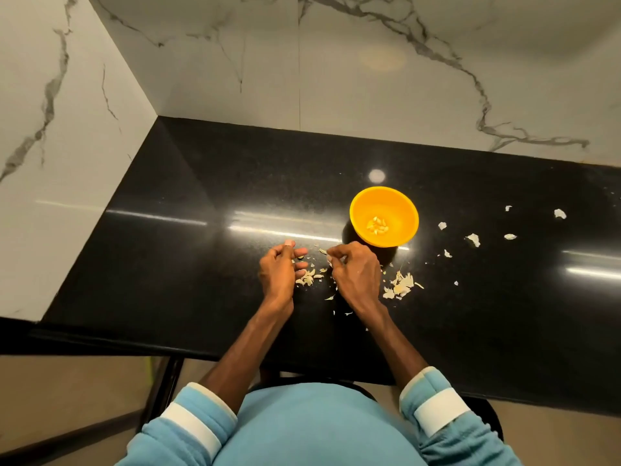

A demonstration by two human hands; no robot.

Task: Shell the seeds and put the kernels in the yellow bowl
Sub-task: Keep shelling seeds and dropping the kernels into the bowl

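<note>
On the black bench (pixel 201 264) the yellow bowl (pixel 403 210) stands just beyond the right hand (pixel 356 272), a few pale kernels (pixel 378 226) lying in its bottom. The right hand pinches a small pale seed (pixel 322 251) at its fingertips. The left hand (pixel 279 269), close beside it, has curled fingers; whether it grips anything I cannot tell. Shell scraps (pixel 400 284) lie around both hands and further right.
</note>
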